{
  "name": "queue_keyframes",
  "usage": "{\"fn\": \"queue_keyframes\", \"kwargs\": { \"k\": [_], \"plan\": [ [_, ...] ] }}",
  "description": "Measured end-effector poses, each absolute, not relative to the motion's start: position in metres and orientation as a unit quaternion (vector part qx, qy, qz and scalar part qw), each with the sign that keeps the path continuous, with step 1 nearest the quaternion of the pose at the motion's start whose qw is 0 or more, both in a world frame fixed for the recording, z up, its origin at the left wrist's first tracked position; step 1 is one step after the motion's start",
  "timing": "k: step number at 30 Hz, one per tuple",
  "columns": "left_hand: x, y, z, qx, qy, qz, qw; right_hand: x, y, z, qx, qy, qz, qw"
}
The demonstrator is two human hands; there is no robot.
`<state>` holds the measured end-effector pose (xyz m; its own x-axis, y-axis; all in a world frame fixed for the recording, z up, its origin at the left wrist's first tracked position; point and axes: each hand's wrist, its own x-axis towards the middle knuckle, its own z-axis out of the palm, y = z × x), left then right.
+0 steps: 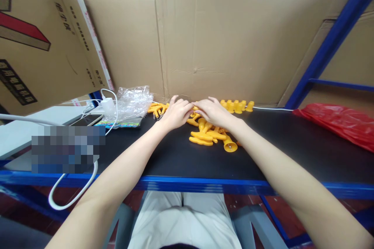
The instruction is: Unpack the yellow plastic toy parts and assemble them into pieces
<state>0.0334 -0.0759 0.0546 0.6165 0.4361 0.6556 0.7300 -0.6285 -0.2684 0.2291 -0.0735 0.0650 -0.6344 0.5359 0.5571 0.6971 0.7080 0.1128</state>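
Left hand (178,112) and right hand (215,112) meet over black bench (181,159) — both grips pinched on one yellow piece (196,107), mostly hidden. Loose yellow parts (216,135) heaped just nearer — red plastic (339,122) at right.

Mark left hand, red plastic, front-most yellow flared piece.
Left hand (177,114): head view, back of hand.
Red plastic (340,122): head view, crumpled middle.
Yellow flared piece (230,143): head view, flared end.

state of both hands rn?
Left hand: fingers curled by a yellow piece; grip can't be told.
Right hand: fingers bent at that piece; grip hidden too.
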Motion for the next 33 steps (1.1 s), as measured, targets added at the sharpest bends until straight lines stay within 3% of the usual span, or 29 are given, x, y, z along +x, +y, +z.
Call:
{"fn": "queue_keyframes", "kwargs": {
  "k": [9, 33],
  "plan": [
    [0.0342, -0.0776, 0.0561, -0.856, -0.344, -0.313, 0.225, 0.2266, -0.0757, 0.0645, -0.335, -0.873, -0.259, 0.244],
    [0.0345, -0.0777, 0.0546, -0.85, -0.355, -0.313, 0.232, 0.2319, -0.0748, 0.0665, -0.336, -0.883, -0.241, 0.223]
  ]
}}
